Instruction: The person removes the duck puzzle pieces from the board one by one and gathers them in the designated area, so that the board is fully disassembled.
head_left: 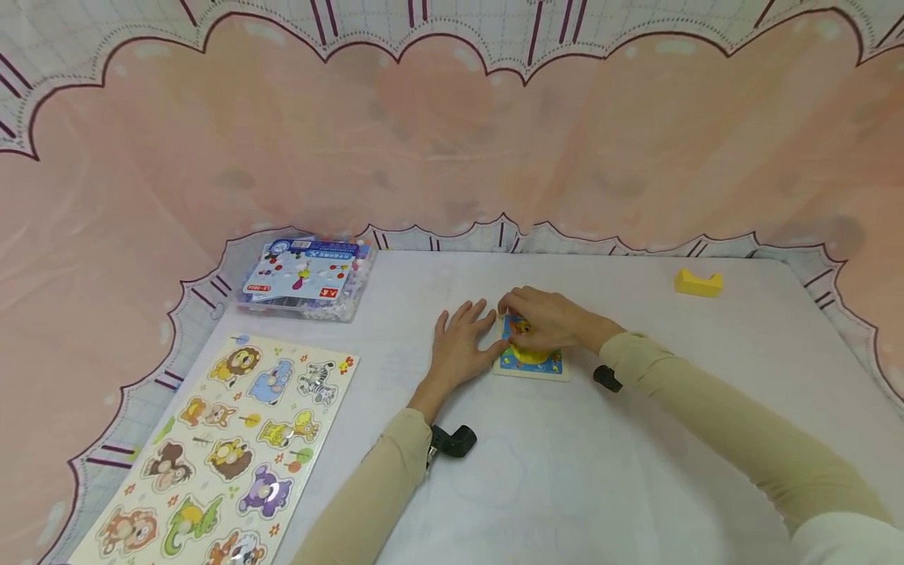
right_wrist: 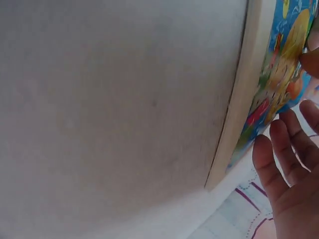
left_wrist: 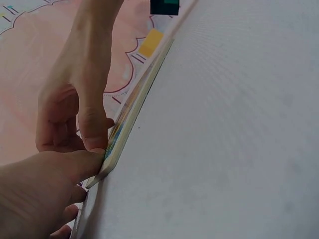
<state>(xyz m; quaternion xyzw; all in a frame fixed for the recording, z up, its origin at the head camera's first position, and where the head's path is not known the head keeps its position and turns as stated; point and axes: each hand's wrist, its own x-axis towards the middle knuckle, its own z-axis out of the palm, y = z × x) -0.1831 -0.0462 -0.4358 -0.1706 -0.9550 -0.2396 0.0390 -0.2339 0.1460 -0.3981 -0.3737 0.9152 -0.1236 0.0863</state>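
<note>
A small puzzle board (head_left: 554,365), blue with a yellow figure and a pale wooden rim, lies flat under the hands. My left hand (head_left: 461,345) rests on the cloth to its left, fingers spread and thumb at the board's left side. Over the picture, my right hand (head_left: 547,314) curls its thumb and fingers down, seemingly pinching a puzzle piece mostly hidden by them. In the left wrist view both thumbs meet at the board's edge (left_wrist: 119,144). The wooden rim (right_wrist: 239,94) shows in the right wrist view, where the left hand's fingers (right_wrist: 263,162) fan out beside it.
A large animal puzzle board (head_left: 233,424) lies at the left. Behind it sits a clear plastic box (head_left: 304,275) with a printed card and small pieces inside. A yellow notched block (head_left: 698,283) stands at the back right. A patterned curtain (head_left: 452,141) hangs behind the white-covered table.
</note>
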